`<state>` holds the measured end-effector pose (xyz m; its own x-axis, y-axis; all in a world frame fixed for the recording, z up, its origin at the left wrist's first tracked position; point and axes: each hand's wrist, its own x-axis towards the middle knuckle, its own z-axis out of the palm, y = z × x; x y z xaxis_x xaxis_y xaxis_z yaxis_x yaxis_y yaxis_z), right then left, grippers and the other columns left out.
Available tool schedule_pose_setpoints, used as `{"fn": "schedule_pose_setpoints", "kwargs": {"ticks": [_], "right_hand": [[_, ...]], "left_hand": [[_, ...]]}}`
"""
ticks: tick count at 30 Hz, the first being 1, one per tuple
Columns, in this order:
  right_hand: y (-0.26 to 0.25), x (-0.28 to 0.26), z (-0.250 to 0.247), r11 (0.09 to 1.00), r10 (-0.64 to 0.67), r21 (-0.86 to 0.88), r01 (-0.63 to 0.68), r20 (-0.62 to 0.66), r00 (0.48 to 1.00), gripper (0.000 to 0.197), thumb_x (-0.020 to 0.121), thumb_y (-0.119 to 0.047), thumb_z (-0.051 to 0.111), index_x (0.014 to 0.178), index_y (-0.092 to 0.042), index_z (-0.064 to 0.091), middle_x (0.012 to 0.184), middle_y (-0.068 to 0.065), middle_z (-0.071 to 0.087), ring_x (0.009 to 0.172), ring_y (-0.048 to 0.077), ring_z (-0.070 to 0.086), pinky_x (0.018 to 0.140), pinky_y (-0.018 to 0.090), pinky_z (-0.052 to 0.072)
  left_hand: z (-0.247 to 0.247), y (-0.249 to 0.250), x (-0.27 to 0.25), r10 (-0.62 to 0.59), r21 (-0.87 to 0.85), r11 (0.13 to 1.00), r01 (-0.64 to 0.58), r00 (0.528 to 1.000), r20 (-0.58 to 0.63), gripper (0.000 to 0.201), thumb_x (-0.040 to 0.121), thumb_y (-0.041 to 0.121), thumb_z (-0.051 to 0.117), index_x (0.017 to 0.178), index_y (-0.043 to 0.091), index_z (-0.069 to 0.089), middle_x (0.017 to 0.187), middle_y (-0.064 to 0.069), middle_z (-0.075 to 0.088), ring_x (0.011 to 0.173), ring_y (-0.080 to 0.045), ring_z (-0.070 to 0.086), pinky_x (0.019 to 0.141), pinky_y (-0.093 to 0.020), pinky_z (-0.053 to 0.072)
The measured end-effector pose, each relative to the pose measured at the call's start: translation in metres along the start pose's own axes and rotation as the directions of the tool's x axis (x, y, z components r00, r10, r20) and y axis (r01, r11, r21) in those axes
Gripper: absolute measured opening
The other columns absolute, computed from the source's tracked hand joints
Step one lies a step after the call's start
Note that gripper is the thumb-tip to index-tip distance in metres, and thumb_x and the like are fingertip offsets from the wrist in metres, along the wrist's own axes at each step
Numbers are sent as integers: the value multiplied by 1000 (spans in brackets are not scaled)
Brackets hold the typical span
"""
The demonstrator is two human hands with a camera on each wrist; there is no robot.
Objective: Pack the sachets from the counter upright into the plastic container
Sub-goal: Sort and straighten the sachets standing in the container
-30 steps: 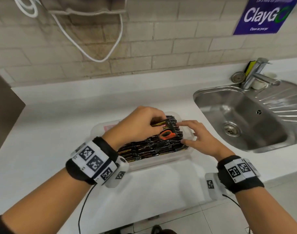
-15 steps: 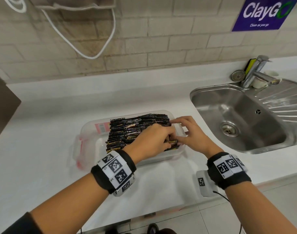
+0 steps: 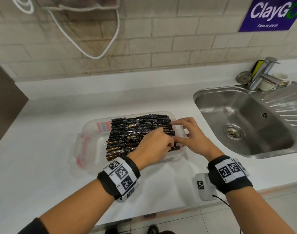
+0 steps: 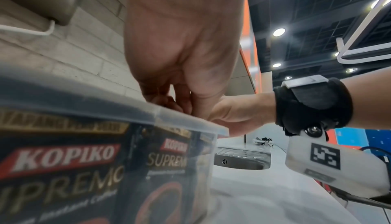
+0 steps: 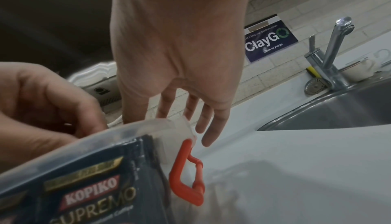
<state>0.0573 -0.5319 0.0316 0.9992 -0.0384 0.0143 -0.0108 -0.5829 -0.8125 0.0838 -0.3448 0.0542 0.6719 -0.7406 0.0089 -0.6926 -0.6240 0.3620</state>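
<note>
Pretty much at the tail end here. The plastic container (image 3: 91, 130) sits on the counter (image 3: 43, 166) left of the sink (image 3: 242, 125), and the sachets (image 3: 137, 130) stand on edge in rows that fill most of it; the end away from the sink is bare. I see none loose on the counter. My left hand (image 3: 154, 144) has its fingers curled down into the rows at the sink end, though I can't tell if it grips one. My right hand (image 3: 193, 134) is spread, fingertips on the rows. The packs read "KOPIKO SUPREMO", the wall sign (image 3: 271, 12) "ClayGo, Clean as you go".
</note>
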Motion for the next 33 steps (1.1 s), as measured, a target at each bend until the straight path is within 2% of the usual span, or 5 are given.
{"fn": "schedule_pose_setpoints", "kwargs": {"ticks": [12, 17, 24, 30, 33], "right_hand": [[-18, -13, 42, 900, -273, -346, 264, 25, 962, 68, 94, -73, 33, 150, -37, 40, 166, -1, 18, 154, 13, -12, 124, 53, -6], [-32, 3, 54, 737, -252, -556, 384, 301, 920, 85, 82, -90, 21, 156, -51, 5, 168, -3, -15, 149, 15, -30, 120, 58, -16], [-36, 26, 67, 666, -75, -645, 375, 443, 893, 94, 69, -99, 16, 149, -60, -12, 165, -5, -25, 148, 20, -32, 119, 59, -16], [-32, 36, 69, 679, -42, -638, 363, 460, 887, 98, 62, -102, 9, 148, -61, -14, 164, -4, -27, 147, 20, -34, 117, 61, -19], [-30, 40, 72, 685, -48, -639, 350, 440, 897, 99, 59, -104, 6, 146, -62, -18, 162, -5, -31, 146, 19, -37, 115, 62, -22]], "left_hand": [[-20, -50, -49, -324, -308, 934, 178, 785, -528, 27, 102, 33, 55, 121, 19, 68, 120, 0, 65, 115, -21, 52, 103, -41, 39], [-32, -89, -68, -816, -762, 382, 523, 577, -13, 66, 102, 62, 27, 157, 27, 22, 162, -6, 28, 145, -27, 33, 116, -43, 29], [-20, -94, -65, -642, -911, -136, 389, 666, 380, 61, 96, 67, 43, 134, 22, 59, 116, -6, 74, 101, -23, 73, 76, -35, 59], [-14, -97, -70, -567, -773, 504, 385, 823, 40, 90, 67, 84, 64, 143, 49, 30, 152, 14, 37, 124, 19, 44, 100, -18, 47], [5, -95, -65, -602, -378, 745, 549, 798, -30, 130, 54, 102, 47, 153, 49, -18, 167, 3, -14, 155, -17, -7, 125, -46, 10]]}}
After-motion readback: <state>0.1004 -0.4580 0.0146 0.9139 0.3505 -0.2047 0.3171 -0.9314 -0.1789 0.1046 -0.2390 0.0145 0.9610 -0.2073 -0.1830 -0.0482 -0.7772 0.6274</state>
